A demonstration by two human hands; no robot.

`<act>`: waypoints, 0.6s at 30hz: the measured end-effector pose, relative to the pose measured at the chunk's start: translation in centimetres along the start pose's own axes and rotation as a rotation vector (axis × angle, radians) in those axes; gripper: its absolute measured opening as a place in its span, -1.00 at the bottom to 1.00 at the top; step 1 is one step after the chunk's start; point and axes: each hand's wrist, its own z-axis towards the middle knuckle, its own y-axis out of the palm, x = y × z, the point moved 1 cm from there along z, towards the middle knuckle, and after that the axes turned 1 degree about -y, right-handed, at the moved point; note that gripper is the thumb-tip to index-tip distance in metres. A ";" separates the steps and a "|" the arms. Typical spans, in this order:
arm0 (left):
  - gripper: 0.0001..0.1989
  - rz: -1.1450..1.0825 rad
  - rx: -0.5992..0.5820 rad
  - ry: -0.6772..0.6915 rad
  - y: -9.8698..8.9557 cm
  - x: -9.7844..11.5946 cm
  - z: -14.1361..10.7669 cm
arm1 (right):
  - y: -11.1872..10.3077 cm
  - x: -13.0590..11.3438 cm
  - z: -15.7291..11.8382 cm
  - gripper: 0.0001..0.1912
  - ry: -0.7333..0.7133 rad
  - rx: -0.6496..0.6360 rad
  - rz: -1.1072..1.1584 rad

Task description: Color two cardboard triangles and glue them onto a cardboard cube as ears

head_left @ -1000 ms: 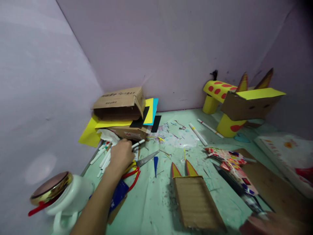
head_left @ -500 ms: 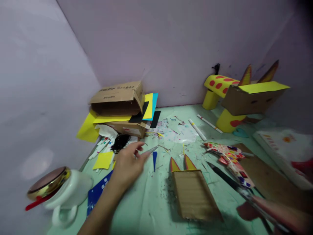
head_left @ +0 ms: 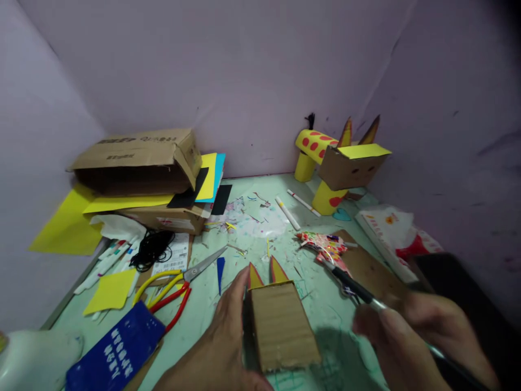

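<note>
A small brown cardboard box (head_left: pixel 283 326) with two yellow, red-edged pointed ears (head_left: pixel 278 270) lies in front of me. My left hand (head_left: pixel 228 331) is along the box's left side, fingers stretched out and thumb apart near its lower edge; I cannot tell if it touches. My right hand (head_left: pixel 415 331), partly blurred, is closed around a slim black pen (head_left: pixel 354 285), its tip pointing up and left, right of the box. Scissors (head_left: pixel 183 282) with red and yellow handles lie left of my left hand, partly under a blue packet (head_left: pixel 116 347).
A larger carton (head_left: pixel 134 163) rests on coloured paper at the back left. A yellow, red-spotted cardboard animal (head_left: pixel 352 168) stands at the back right. Markers (head_left: pixel 287 213), paper scraps, black cord (head_left: pixel 152 250) and a patterned glue-gun-shaped object (head_left: pixel 325 250) lie around. A white mug (head_left: pixel 40 358) is at the left edge.
My left hand has left the scissors area and come down to the box's left side. The right hand, still with the pen, shows more fully. The view has shifted leftward.
</note>
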 end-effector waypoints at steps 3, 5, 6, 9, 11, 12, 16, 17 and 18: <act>0.16 0.019 0.068 0.107 0.3 0.1 -0.2 | 1.5 1.0 0.7 -0.68 -0.063 -0.230 -0.019; 0.14 0.031 0.087 0.181 0.3 0.2 -0.2 | 2.1 1.6 1.1 -0.48 -0.081 -0.475 -0.034; 0.14 0.039 0.095 0.217 0.3 0.1 -0.2 | 2.3 1.7 1.1 -0.35 -0.093 -0.590 -0.035; 0.09 0.083 0.120 0.295 0.5 0.0 -0.1 | 2.4 1.8 1.3 -0.09 -0.147 -0.839 -0.074; 0.03 0.110 0.142 0.318 0.7 -0.1 0.0 | 2.2 1.8 1.4 -0.08 -0.163 -0.928 -0.112; 0.00 0.118 0.154 0.323 0.8 -0.2 0.0 | 2.2 1.9 1.4 -0.09 -0.171 -0.942 -0.120; -0.13 0.130 0.196 0.341 1.0 -0.3 0.2 | 1.9 2.0 1.3 -0.13 -0.194 -0.934 -0.125; -0.15 0.133 0.205 0.355 0.9 -0.2 0.2 | 1.9 2.0 1.2 -0.14 -0.202 -0.932 -0.124; -0.17 0.136 0.211 0.375 0.8 -0.1 0.2 | 1.9 2.0 1.2 -0.14 -0.208 -0.926 -0.123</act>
